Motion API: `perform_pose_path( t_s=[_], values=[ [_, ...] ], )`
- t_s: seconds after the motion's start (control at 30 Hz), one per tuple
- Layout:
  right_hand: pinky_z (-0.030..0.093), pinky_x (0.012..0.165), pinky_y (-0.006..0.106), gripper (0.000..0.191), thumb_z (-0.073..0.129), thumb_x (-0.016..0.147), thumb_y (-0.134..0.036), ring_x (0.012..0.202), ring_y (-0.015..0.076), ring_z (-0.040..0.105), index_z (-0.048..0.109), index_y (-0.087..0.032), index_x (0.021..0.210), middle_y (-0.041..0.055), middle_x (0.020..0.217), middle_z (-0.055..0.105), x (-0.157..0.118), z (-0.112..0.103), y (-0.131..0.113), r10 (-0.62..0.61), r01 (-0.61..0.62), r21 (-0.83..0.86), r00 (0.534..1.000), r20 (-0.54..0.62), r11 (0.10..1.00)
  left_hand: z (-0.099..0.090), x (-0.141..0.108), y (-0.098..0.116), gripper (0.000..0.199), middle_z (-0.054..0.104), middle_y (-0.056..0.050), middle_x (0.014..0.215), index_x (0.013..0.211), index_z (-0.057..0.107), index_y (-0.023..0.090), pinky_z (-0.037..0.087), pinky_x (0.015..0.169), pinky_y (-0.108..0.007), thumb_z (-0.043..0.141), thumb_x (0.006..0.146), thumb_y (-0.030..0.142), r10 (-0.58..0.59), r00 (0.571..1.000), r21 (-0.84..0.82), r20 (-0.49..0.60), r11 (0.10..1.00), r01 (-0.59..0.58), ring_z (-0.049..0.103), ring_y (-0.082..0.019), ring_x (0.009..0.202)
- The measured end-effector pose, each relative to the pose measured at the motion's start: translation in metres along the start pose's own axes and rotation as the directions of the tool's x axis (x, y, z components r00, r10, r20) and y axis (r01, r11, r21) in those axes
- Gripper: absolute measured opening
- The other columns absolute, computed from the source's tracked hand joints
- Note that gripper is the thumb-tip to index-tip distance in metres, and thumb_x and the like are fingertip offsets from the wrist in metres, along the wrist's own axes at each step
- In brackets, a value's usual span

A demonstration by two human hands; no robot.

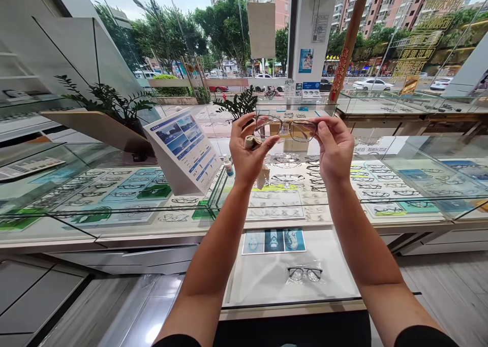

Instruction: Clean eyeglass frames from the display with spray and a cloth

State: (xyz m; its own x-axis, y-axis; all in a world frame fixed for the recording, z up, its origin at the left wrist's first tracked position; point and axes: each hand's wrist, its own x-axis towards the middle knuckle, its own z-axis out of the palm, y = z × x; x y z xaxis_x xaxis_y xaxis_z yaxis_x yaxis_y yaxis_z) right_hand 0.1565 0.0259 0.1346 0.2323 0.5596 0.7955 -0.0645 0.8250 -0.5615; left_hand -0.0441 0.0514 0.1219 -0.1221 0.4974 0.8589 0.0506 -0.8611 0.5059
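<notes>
Nearest, between the two forearms, a white tray (263, 283) carries dark-rimmed spectacles (304, 274) in clear wrapping, with a photo card (273, 241) just beyond them. Above and past that, the left hand (247, 154) and right hand (337, 146) hold a pair of thin-rimmed glasses (292, 125) up in the air, roughly level, the frame spanning the gap between the hands. The left fingers grasp the frame's left end near their tips, the thumb reaching out below the left lens; whether that thumb touches the rim is hard to tell. A pale cloth (252, 142) is tucked in the left palm. The right fingers and thumb pinch the right end by the outer edge of its lens, so both lenses sit clear between the two grips. Behind and below, the glass-topped counter (152, 236) displays rows of eyewear, with a tent-shaped sign (186, 151) and a small bottle (229, 166) to the left. Farther off stand a leafy plant (239, 103), then street trees (224, 29) outside.
</notes>
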Motion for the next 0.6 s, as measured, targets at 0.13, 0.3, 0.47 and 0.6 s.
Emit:
perform_pose_path(
  t_s=[0.13,0.3,0.47,0.6],
  values=[
    [0.063,0.107,0.044,0.026,0.069,0.103,-0.053,0.113,0.0235,0.077,0.074,-0.029,0.112,0.0054,0.118,0.077,0.000,0.001,0.000,0.034,-0.034,-0.018,0.999,-0.012,0.999,0.000,0.002,-0.007,0.083,0.073,-0.014,0.140,0.150,0.052,0.032,0.068,0.096,-0.038,0.091,0.084,0.064,0.028,0.999,-0.066,0.036,0.998,-0.026,0.069,-0.033,0.139],
    [0.062,0.107,0.044,0.022,0.066,0.103,-0.050,0.113,0.0234,0.077,0.074,-0.030,0.112,0.0053,0.119,0.076,-0.001,0.001,0.000,0.063,-0.063,-0.041,0.998,0.011,0.997,-0.003,0.004,-0.013,0.085,0.072,-0.013,0.139,0.150,0.048,0.032,0.067,0.094,-0.038,0.091,0.084,0.064,0.030,0.999,-0.095,0.041,0.995,-0.027,0.073,-0.031,0.133],
    [0.060,0.109,0.044,0.020,0.072,0.100,-0.049,0.113,0.0236,0.076,0.076,-0.029,0.104,0.0048,0.113,0.078,0.004,-0.005,-0.010,0.126,-0.122,-0.070,0.991,0.048,0.990,-0.012,0.007,-0.001,0.085,0.076,-0.013,0.135,0.146,0.053,0.030,0.067,0.088,-0.035,0.092,0.080,0.067,0.018,0.990,-0.031,0.137,0.999,-0.013,0.078,-0.028,0.121],
    [0.060,0.104,0.043,0.024,0.084,0.090,-0.049,0.107,0.0233,0.076,0.080,-0.027,0.097,0.0046,0.107,0.082,0.008,-0.012,-0.019,0.241,-0.217,-0.128,0.945,0.220,0.968,-0.019,0.009,0.015,0.085,0.079,-0.014,0.129,0.138,0.059,0.025,0.067,0.087,-0.035,0.096,0.074,0.067,-0.011,0.949,0.024,0.314,1.000,0.004,0.078,-0.031,0.123]
  ],
)
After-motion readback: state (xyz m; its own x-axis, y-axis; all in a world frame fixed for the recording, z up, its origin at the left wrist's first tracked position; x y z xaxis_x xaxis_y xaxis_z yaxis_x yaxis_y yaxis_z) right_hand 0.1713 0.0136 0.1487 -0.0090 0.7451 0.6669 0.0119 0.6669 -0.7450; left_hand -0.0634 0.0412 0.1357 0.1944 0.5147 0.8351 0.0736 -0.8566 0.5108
